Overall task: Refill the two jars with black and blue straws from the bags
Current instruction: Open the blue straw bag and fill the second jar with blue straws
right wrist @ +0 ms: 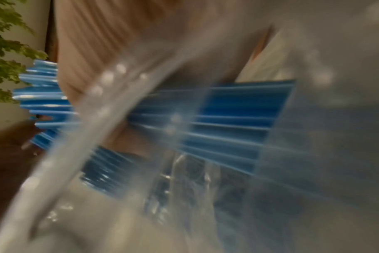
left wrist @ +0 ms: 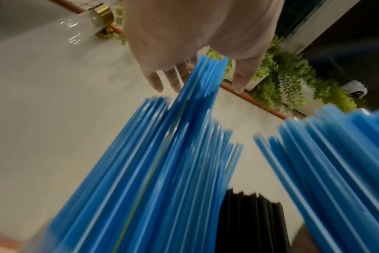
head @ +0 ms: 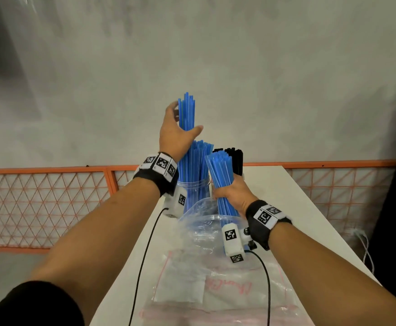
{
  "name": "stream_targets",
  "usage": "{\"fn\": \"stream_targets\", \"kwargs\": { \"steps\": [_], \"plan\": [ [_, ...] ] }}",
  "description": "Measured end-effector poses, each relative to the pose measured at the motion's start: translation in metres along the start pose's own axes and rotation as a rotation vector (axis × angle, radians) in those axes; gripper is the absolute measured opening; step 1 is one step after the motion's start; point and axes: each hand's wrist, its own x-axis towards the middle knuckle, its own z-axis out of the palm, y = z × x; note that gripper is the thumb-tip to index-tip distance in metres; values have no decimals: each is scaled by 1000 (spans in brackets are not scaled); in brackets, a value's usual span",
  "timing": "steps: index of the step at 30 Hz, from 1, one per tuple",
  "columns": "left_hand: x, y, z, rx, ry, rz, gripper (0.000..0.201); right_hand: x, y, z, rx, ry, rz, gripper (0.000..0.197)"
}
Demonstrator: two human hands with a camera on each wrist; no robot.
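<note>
The left hand (head: 177, 132) grips a raised bunch of thin blue plastic straws (head: 186, 111) above the clear plastic jar (head: 193, 191) on the white surface (head: 286, 208). The right hand (head: 231, 192) clutches another blue bundle (head: 220, 175) rising from the crinkled clear bag (head: 199, 234); black straws (head: 233, 158) stand behind.

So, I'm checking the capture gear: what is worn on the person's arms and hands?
Each wrist has a black band with white square-code tags, on left hand and right hand. White tagged camera blocks hang beneath, trailing black cables. Forearms bare; a black sleeve shows.
</note>
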Motion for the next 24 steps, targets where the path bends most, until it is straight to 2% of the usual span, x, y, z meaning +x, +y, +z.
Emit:
{"fn": "stream_targets", "kwargs": {
  "steps": [4,8,11,14,16,19,21,24],
  "plan": [
    [28,25,-1,64,20,77,88,-3,0,3,3,-17,1,36],
    [48,36,-4,329,-95,249,83,-3,0,1,21,-20,0,35],
    [54,37,-5,519,-222,236,63,-2,0,0,22,-18,7,35],
    [39,19,-2,710,-454,162,33,-1,1,-1,36,-23,1,35],
    [19,-1,1,794,-573,155,39,-1,1,-2,42,-22,0,35],
    [2,-21,-1,766,-547,166,49,-1,2,-2,49,-15,-8,35],
    [2,-24,-3,779,-576,192,55,-2,3,-4,65,-14,-16,37],
    [-1,-25,-4,785,-581,263,53,-5,3,-6,101,-17,-27,39]
  ]
}}
